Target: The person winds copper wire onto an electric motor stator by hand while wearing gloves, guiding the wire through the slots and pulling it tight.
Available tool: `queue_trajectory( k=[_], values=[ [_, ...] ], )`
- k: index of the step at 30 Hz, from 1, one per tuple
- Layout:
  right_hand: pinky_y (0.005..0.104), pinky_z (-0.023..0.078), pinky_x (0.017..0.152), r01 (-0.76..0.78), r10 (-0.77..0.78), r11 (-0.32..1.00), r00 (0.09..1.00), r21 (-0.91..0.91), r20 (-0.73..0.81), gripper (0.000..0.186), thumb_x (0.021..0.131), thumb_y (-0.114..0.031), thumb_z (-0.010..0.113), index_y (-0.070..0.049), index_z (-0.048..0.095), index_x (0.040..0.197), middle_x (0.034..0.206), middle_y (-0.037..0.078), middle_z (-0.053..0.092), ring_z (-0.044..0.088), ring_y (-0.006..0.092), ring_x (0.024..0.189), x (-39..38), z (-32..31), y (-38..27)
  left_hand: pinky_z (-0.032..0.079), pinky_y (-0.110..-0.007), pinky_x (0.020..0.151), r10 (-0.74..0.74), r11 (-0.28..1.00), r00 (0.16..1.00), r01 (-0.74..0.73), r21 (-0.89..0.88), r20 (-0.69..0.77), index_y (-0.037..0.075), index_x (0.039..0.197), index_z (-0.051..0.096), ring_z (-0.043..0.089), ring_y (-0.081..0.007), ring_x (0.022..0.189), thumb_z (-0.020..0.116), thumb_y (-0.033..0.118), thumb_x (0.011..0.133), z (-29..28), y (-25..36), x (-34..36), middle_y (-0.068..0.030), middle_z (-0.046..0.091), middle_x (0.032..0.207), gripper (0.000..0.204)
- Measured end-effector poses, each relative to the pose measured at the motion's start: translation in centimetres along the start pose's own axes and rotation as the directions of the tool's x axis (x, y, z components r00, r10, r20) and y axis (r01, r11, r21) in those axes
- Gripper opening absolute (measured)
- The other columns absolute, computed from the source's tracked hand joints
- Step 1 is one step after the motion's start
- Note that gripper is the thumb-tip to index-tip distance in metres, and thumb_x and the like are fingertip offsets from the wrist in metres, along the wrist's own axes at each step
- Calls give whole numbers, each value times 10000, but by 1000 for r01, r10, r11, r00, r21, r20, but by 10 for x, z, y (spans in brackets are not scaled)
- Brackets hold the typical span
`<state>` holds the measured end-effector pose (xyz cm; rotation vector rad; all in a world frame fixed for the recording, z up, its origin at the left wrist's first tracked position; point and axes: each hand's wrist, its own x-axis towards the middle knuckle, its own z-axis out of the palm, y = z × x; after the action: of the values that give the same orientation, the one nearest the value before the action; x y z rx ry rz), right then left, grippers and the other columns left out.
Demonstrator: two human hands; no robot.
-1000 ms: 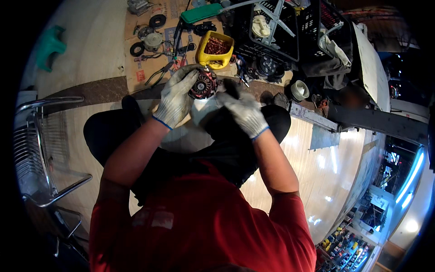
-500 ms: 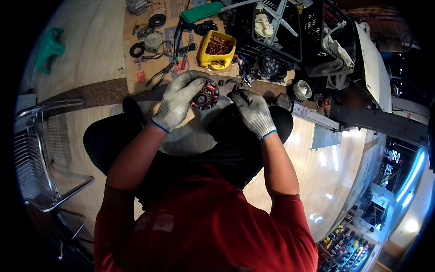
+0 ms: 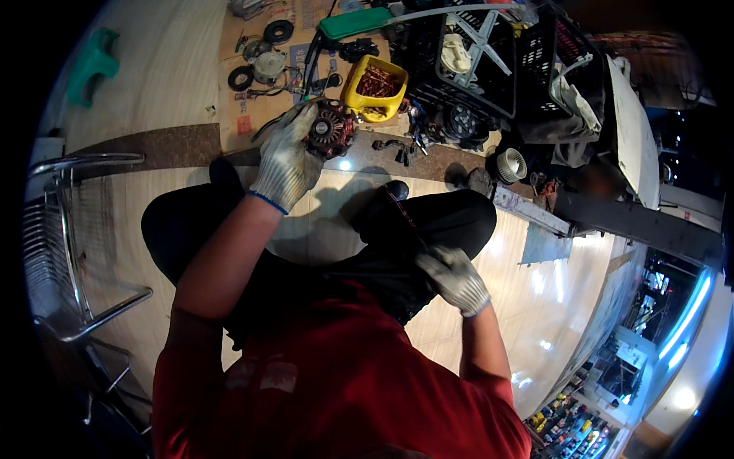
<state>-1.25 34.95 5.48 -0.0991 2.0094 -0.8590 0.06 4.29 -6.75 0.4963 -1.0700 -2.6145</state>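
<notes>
My left hand (image 3: 288, 157), in a whitish knitted work glove with a blue cuff, grips a round motor part (image 3: 331, 130) with reddish coils round a dark slotted centre. It is held up before the cardboard's near edge. Further back, over my right thigh, my gloved right hand (image 3: 453, 277) has its fingers closed, a little smeared by motion. A thin reddish wire (image 3: 402, 209) runs slantwise over the dark trousers to those fingers; its far end ends near my shoe. Beyond the motor part stands a cut-open yellow jug (image 3: 351, 104) full of copper-coloured scraps (image 3: 378, 82).
Cardboard (image 3: 229, 118) carries rings, a round metal housing (image 3: 268, 67) and a green-handled tool. Black crates (image 3: 501, 92) stand at the far right, near a white fan wheel (image 3: 511, 164). A metal chair (image 3: 73, 252) and a green stool (image 3: 93, 67) are at left.
My right hand has drawn back from the motor part toward my right thigh, and a reddish wire now shows. My left hand has moved slightly away with the motor part, which has turned.
</notes>
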Motion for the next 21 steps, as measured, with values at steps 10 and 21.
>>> queue_trajectory(
  k=[10, 21],
  values=[
    [289, 502, 915, 145, -212, 933, 961, -331, -177, 536, 911, -87, 639, 13, 472, 1410, 1324, 179, 596, 628, 233, 1103, -71, -78, 80, 577, -440, 931, -213, 904, 975, 223, -365, 70, -12, 1238, 544, 664, -277, 1080, 476, 128, 1013, 32, 8, -21, -165, 639, 1163, 274],
    [421, 538, 809, 369, -449, 861, 874, -350, -184, 632, 928, -585, 544, -81, 568, 1308, 988, 194, 687, 674, 368, 895, 81, 50, -69, 528, -377, 994, 177, 873, 965, -244, 423, 193, -17, 1317, 521, 625, -238, 1132, 491, 122, 1019, 15, -21, -18, -150, 608, 1232, 330]
  ],
)
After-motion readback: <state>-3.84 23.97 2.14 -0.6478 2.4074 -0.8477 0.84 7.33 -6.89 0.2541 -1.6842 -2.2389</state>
